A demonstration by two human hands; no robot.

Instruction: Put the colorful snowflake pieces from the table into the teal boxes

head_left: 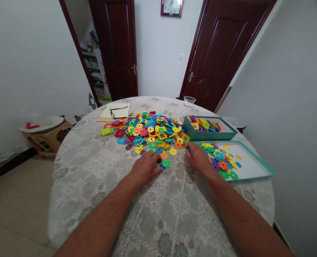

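A heaped pile of colourful plastic gear-shaped pieces (150, 130) lies on the table. My left hand (145, 167) rests at the pile's front edge, thumb apart from the fingers, beside a green gear-shaped piece (165, 163). Its fingertips touch the nearest pieces, and I see nothing gripped. To the right, my right hand (198, 157) is at the left edge of a shallow white tray (250, 166) with a teal rim. Its fingers are curled together; a bit of blue shows at the fingertips, too small to make out. Several loose gear-shaped pieces (223, 165) lie in the tray.
Behind the tray stands a teal box (211, 135) holding more pieces. Black-framed glasses (118, 113) lie on papers (107, 115) at the back left. A clear plastic bowl (189, 101) sits at the far edge. A patterned cloth covers the round table (158, 221).
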